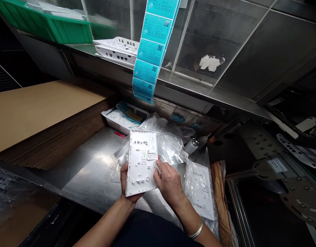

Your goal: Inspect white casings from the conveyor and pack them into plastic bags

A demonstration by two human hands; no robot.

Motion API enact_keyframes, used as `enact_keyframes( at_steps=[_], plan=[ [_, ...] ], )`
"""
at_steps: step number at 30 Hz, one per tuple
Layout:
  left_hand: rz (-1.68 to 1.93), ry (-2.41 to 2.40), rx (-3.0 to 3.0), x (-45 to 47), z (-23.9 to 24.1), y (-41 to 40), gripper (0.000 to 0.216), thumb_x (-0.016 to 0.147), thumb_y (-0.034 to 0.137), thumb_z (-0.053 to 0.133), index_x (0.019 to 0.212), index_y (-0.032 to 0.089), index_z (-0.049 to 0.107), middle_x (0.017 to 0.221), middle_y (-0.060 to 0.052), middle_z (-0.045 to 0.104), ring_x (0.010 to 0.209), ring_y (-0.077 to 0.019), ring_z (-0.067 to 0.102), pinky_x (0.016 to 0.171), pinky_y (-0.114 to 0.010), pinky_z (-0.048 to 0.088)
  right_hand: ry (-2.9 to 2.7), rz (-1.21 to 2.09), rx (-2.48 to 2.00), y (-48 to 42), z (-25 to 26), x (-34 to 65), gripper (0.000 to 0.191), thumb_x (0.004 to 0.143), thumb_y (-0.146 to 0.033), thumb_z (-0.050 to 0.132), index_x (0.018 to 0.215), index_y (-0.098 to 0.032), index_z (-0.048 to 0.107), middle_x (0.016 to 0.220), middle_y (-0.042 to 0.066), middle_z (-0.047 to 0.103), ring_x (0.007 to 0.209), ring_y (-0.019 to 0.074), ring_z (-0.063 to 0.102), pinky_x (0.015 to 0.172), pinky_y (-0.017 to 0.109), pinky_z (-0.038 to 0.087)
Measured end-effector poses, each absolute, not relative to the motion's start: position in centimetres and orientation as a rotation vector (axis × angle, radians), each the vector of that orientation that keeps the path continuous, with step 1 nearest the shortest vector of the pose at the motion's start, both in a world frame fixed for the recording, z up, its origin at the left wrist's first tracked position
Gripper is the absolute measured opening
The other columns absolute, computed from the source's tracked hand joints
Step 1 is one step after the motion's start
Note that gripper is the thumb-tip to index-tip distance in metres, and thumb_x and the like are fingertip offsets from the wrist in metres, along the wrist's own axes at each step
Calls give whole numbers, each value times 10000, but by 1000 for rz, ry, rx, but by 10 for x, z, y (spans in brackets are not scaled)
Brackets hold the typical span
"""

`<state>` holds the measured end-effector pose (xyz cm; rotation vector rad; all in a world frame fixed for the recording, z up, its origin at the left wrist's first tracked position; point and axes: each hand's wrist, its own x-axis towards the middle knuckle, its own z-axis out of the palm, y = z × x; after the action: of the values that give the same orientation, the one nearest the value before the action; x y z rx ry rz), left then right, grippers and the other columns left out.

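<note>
A flat white plastic panel (137, 171), studded with small raised posts and clips, is tilted up over the metal bench. My left hand (125, 181) grips it at the lower left, thumb along its edge and fingers underneath. At the panel's right edge my right hand (169, 180) is closed, its fingertips against the rim. Something small and pale may be in those fingers, but I cannot make it out. A second, similar white panel (201, 192) lies on clear plastic wrap to the right of my right hand.
Stacked cardboard sheets (44, 106) fill the left side. Behind the panel are a white tray (119, 122), crumpled plastic film (170, 140) and a small bottle (191, 145). Blue labels (151, 51) hang from above. A shelf holds white housings (116, 51) and a green bin (57, 31).
</note>
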<state>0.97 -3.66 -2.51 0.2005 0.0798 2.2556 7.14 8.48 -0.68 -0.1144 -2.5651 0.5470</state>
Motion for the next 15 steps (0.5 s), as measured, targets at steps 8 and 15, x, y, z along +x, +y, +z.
enact_keyframes(
  at_steps=[8, 15],
  plan=[
    [2182, 7, 346, 16, -14, -32, 570, 891, 499, 281, 1220, 156, 594, 1232, -87, 620, 1302, -302, 390, 1128, -464, 186, -2512, 1085, -227, 89, -6, 76, 205, 855, -162, 466, 896, -143, 667, 729, 45, 650, 647, 142, 613, 628, 226, 461],
    [2245, 83, 177, 12, -30, -35, 721, 816, 642, 349, 1366, 186, 446, 1428, -106, 425, 1345, -355, 297, 1115, -474, 201, -2506, 1359, -360, 91, -9, 83, 169, 830, -205, 509, 865, -167, 670, 667, 7, 627, 585, 132, 569, 551, 223, 418]
  ],
)
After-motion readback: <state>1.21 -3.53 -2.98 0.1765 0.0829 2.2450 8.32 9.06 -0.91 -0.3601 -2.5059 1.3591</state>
